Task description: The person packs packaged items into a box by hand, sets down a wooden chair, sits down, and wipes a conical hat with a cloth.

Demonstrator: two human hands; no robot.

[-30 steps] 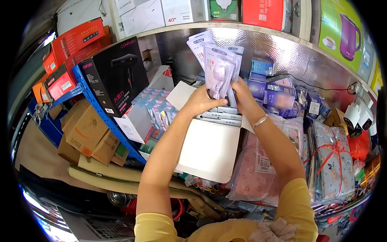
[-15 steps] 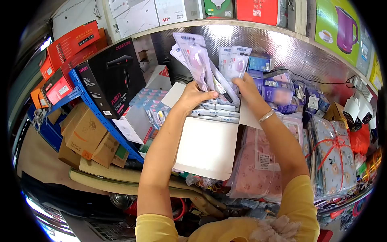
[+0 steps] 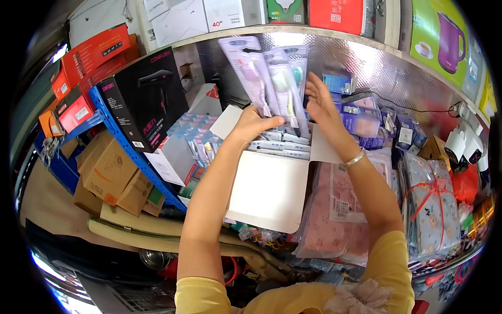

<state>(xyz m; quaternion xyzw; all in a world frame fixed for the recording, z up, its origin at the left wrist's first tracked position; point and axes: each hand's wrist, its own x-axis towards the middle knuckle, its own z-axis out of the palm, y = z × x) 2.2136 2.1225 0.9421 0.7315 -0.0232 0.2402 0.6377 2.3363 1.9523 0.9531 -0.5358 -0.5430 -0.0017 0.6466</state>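
Several toothbrush packs (image 3: 285,86), long clear-and-lilac blister cards, stand fanned out above an open white carton (image 3: 269,191). My left hand (image 3: 256,124) is closed round their lower part, thumb across the front. To their right is my right hand (image 3: 322,107), raised with its fingers apart and holding nothing. A small gap shows between its fingertips and the packs. More packs (image 3: 277,149) lie in a row inside the carton, only their edges showing. The carton's front flap hangs down toward me and its side flaps stick out.
A black hair dryer box (image 3: 149,97) and a tray of small packs (image 3: 196,138) stand left. Purple packages (image 3: 361,118) are heaped right, above pink wrapped textiles (image 3: 334,220). A white camera (image 3: 463,144) sits far right. A shelf edge (image 3: 314,31) with boxes crosses above.
My right hand has let go of the packs it held, which now stand with the others in my left hand. Its fingers have opened and moved slightly up.
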